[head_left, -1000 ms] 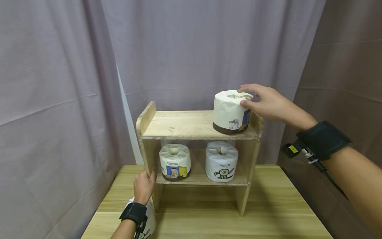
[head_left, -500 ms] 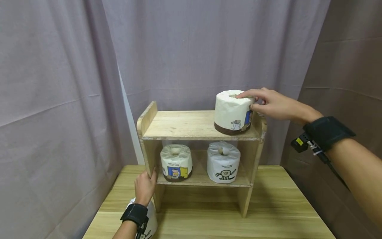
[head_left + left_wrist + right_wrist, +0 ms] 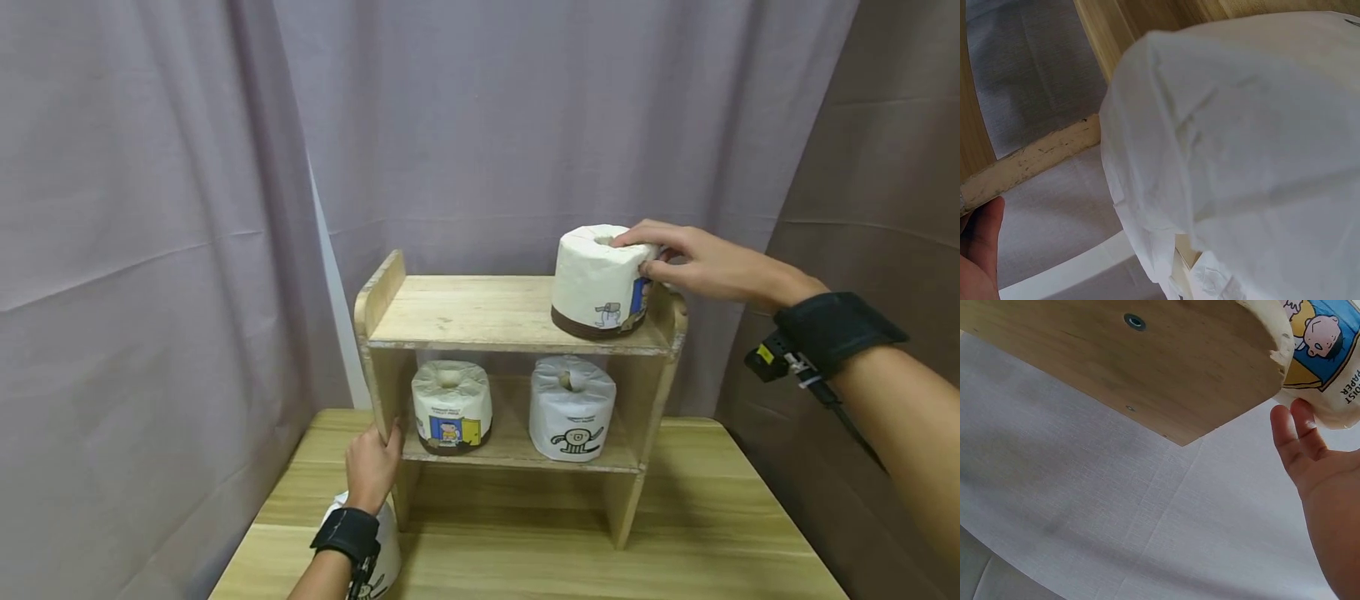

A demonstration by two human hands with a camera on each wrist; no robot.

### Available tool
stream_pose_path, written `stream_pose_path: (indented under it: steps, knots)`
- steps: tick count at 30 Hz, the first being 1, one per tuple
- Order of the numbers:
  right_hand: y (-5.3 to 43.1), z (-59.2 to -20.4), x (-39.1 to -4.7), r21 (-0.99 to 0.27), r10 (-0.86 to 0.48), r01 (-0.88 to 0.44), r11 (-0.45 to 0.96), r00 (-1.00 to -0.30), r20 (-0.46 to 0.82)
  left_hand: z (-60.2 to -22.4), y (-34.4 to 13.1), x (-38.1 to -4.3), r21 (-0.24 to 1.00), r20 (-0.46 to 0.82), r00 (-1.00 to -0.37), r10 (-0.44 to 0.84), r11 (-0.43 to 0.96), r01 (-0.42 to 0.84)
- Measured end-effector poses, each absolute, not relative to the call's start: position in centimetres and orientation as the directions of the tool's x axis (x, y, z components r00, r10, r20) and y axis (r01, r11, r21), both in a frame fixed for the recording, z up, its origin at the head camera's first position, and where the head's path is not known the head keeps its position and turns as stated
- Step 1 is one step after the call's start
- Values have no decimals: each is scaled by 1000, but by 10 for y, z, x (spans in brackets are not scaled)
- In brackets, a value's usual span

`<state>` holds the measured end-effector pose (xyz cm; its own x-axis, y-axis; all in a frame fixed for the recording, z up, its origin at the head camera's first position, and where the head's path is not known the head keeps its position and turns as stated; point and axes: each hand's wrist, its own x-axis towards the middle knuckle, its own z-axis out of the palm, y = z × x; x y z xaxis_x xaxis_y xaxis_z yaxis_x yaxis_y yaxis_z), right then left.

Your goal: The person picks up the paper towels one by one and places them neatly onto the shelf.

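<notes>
A small two-tier wooden shelf (image 3: 465,312) stands on the table. My left hand (image 3: 371,471) grips the front edge of its left side panel, thumb to the inside. On the top board at the right end sits a cream wrapped toilet roll (image 3: 592,279) with a brown base band. My right hand (image 3: 708,262) pinches this roll from the right, index finger at the core hole and thumb on the side. In the right wrist view, two fingers (image 3: 1282,428) are close to the roll's printed wrapper (image 3: 1322,350). Its other fingers are mostly hidden.
The middle board bears a cream toilet roll (image 3: 450,404) on the left and a white toilet roll (image 3: 572,408) on the right. Another white roll (image 3: 1241,144) stands on the table (image 3: 720,500) beside my left wrist. Grey curtains (image 3: 525,125) surround the table.
My right thumb has shifted from the front of the top roll to its right side, and the index finger has come to the core hole. The view has drifted slightly; the left hand keeps its grip.
</notes>
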<state>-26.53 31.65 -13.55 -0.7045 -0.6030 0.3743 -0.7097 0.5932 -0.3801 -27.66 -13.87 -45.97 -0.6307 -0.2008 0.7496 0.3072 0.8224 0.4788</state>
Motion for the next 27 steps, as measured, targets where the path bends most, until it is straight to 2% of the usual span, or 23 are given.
stream_pose_path:
  steps: [16,23,27]
  knots:
    - [318,-138,-264,-327,-625,-757,566,-652,429,-462,-131,-282,491,746,-631,-215,818,301]
    - [310,-132,-257,-354,-581,-731,583,-680,447,-460,-130,-286,480,761,-616,-204,816,322]
    - [306,-131,-255,-326,-572,-735,594,-671,472,-460,-129,-286,484,763,-609,-215,815,319]
